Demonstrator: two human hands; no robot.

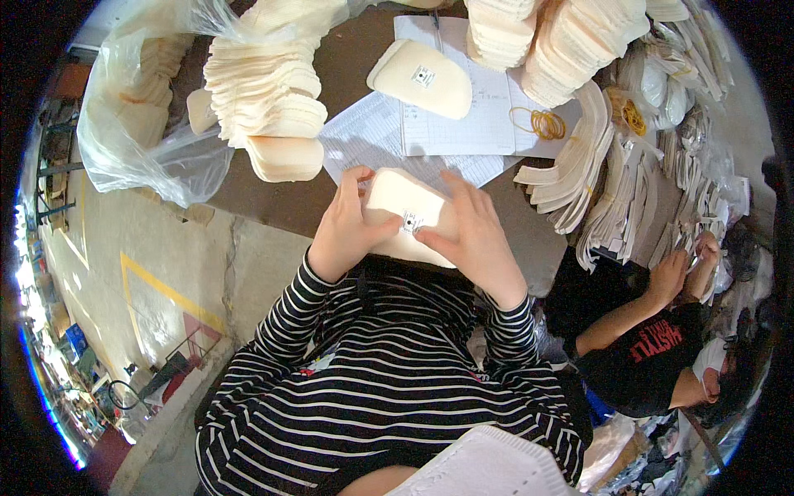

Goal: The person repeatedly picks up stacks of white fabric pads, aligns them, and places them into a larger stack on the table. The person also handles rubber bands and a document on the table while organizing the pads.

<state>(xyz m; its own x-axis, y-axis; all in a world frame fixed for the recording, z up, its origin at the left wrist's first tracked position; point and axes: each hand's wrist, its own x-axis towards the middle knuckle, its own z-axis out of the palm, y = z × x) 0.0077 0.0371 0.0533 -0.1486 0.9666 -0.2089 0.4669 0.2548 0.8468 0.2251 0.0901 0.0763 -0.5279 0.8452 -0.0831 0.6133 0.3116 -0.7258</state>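
A cream, rounded pad (418, 194) is held in front of my body at the table's near edge. My left hand (351, 227) grips its left side, with the thumb on the top face. On the opposite side my right hand (475, 236) holds it, the thumb pressing by a small white printed label (409, 221). The fingers under the pad are partly hidden. Farther off, another cream pad (442, 87) with a similar label lies on an open notebook (496, 124), above some printed sheets (351, 132).
Long stacks of cream pads (265, 91) stand at the left beside a clear plastic bag (157, 165); more stacks (583, 41) are at the back right. Yellow rubber bands (546, 124) lie near bundles of pale strips (575, 169). A co-worker's arm (637, 306) reaches in at the right.
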